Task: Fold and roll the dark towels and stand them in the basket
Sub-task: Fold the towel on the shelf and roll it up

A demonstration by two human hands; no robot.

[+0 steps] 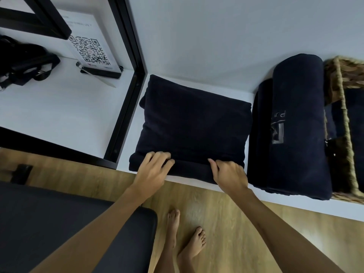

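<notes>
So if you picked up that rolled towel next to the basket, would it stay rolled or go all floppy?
The rolled towel looks thick and tightly wound, so it would probably keep its shape if held round the middle. Grabbed by one end, it would likely sag and start unrolling, being soft cloth. Pushed sideways, it might roll, though the basket beside it would stop it.
</notes>
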